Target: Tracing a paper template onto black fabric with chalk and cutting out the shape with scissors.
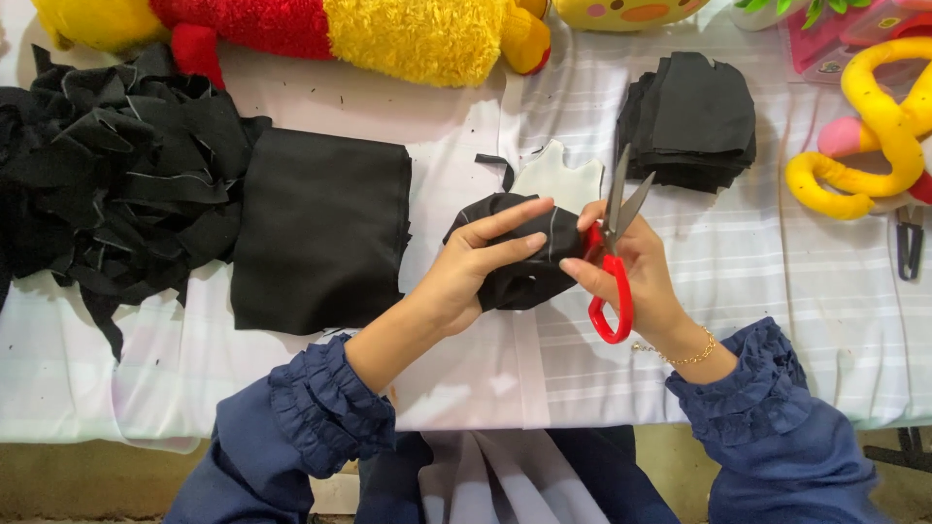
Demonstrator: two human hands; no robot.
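Your table (835,330) wears a white, faintly striped cloth; at its left edge lies a heap of black fabric scraps (107,184); just beside that, a folded black cloth (320,228); toward the far edge sits a stack of cut black pieces (691,116); a white pattern piece (555,177) lies near the middle; plush toys (388,34) line the far edge; a yellow plush toy (874,136) and dark scissors (909,243) rest near the right edge.

packages: one possible, pink flat pack (825,39) at the desk's far right corner, mostly cut off | labels: none | signs: none | screens: none
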